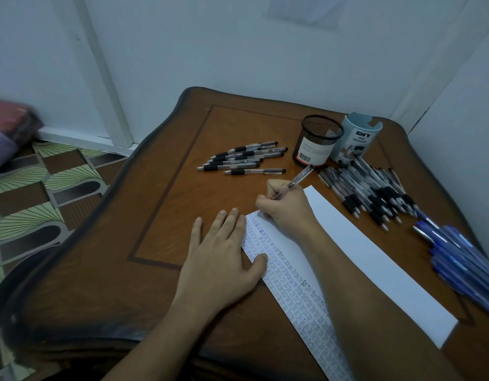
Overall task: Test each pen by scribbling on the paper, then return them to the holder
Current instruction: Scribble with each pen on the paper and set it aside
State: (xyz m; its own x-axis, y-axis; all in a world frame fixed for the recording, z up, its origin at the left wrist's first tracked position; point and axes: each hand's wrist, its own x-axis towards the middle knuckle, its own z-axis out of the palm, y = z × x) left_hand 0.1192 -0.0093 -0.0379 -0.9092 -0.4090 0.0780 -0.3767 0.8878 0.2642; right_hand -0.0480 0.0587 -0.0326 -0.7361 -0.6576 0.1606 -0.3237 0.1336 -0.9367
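The right hand [286,206] grips a pen [296,181] on the marked paper [389,265], the left hand [224,257] lies flat, and many pens [375,193] wait outside the cup [317,145].

- Bare table [161,215] lies open at 9 o'clock of the paper [380,251].
- Loose pens [243,158] block 11, mesh cup [317,144] and organizer [356,138] 12, pen pile [375,188] 1, blue pens [463,259] 3.
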